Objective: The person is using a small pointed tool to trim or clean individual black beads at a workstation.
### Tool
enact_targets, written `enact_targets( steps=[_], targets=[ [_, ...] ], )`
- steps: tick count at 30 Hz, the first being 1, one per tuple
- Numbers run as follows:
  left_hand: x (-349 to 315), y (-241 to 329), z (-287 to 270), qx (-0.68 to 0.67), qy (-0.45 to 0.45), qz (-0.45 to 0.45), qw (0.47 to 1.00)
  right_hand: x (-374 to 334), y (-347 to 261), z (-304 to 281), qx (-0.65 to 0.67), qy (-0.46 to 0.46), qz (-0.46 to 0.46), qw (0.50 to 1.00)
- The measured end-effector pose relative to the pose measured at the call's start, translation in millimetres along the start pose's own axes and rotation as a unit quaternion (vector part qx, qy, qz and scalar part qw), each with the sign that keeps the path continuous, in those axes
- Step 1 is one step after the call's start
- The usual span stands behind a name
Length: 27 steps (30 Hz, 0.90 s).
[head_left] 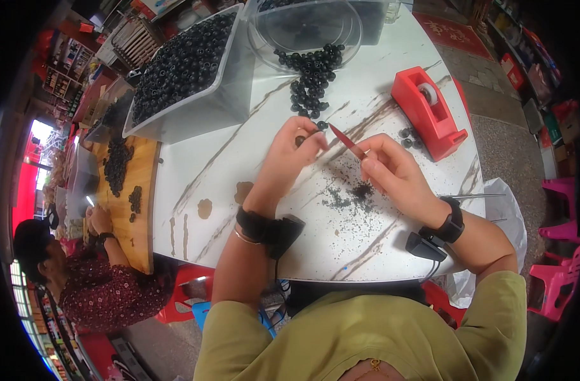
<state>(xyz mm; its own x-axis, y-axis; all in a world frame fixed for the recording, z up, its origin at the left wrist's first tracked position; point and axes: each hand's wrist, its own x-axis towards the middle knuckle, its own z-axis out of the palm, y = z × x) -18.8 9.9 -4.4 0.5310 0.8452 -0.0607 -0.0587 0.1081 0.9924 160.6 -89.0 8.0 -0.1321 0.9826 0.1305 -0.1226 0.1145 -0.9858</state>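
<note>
My left hand [289, 152] is closed over the white marbled table, pinching a round black bead [322, 126] at its fingertips. Another dark bead [300, 140] shows between its fingers. My right hand [398, 174] grips a small reddish knife [346, 140], whose pointed tip reaches up to the pinched bead. Below the hands lies a scatter of black shavings [360, 192]. Just beyond my left hand, a loose trail of black beads [309, 89] runs back to a clear round lid [258, 38].
A clear plastic bin [195, 114] heaped with black beads stands at the far left. A red tape dispenser [439, 120] sits at the right, with several beads [409, 138] beside it. At a wooden board [144, 190] on the left, another person [99, 279] works with beads.
</note>
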Motion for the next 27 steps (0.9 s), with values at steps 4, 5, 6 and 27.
enact_targets(
  steps=[4,5,6,27],
  targets=[
    [-4,2,13,-0.221,-0.080,-0.033,0.971,0,0,-1,-0.005,0.007,0.018,1.000],
    [-4,-1,13,-0.249,-0.085,-0.043,0.964,0,-1,-1,-0.005,0.008,0.018,1.000],
    [-4,-3,14,-0.276,-0.090,-0.052,0.955,0,-2,0,-0.001,0.009,0.020,1.000],
    [-13,-2,25,-0.243,-0.092,-0.031,0.965,-2,-3,0,-0.064,0.002,0.006,0.998]
  ],
)
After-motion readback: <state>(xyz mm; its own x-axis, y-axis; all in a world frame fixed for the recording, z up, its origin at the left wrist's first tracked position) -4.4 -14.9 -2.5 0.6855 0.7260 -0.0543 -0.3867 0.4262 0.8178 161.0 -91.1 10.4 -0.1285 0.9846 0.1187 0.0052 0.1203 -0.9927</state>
